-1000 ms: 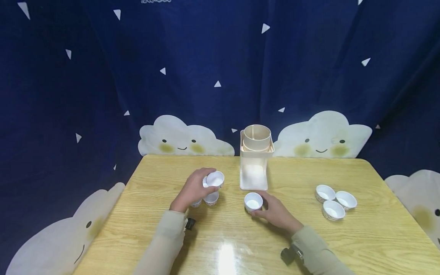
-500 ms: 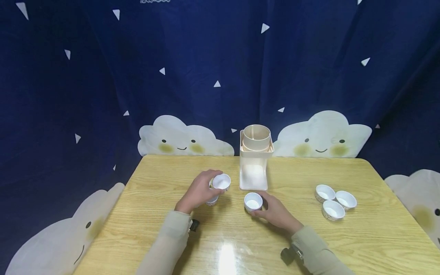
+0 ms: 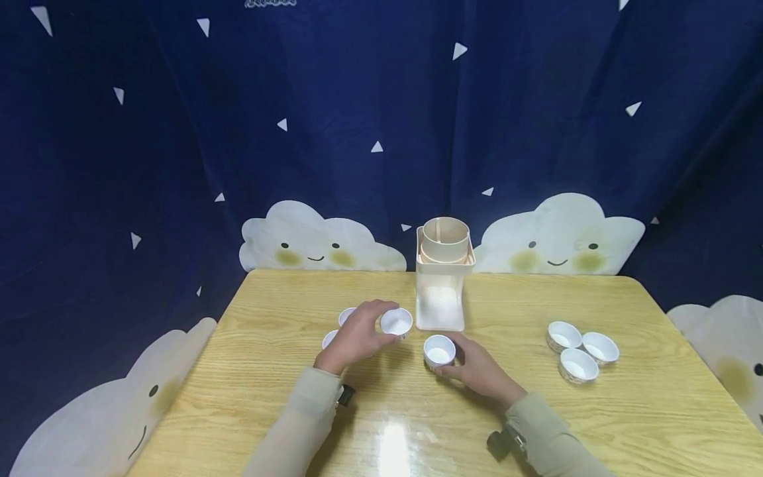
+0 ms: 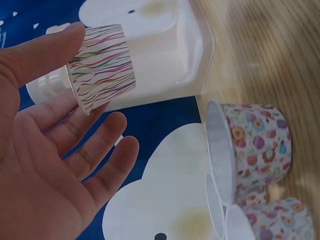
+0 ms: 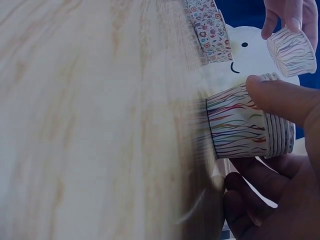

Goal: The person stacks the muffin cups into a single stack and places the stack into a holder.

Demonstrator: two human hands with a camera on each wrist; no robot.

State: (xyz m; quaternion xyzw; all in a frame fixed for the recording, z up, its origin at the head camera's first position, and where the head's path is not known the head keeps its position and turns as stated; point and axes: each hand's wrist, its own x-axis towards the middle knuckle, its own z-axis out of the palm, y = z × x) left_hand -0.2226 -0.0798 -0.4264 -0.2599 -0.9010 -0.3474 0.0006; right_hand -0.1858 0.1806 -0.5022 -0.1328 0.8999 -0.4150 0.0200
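My left hand (image 3: pixel 360 334) pinches a small paper baking cup (image 4: pixel 105 67) with coloured wavy stripes between thumb and fingers, held up off the table. A stack of matching striped baking cups (image 5: pixel 240 122), several rims nested together, stands on the table in the grip of my right hand (image 3: pixel 479 368). In the head view the lifted cup lies just left of and behind this stack. Flower-patterned baking cups (image 4: pixel 260 145) cluster on the table by my left hand, partly hidden behind it in the head view.
A cream plastic stand (image 3: pixel 440 298) with a round cylinder (image 3: pixel 447 240) on top stands at the back middle. Three patterned baking cups (image 3: pixel 578 366) sit grouped at the right on the wooden table (image 3: pixel 656 397). A dark blue curtain (image 3: pixel 357 99) hangs behind.
My left hand has moved right with the striped cup, away from the left cup cluster and toward the stack. My right hand and the stack have stayed in place.
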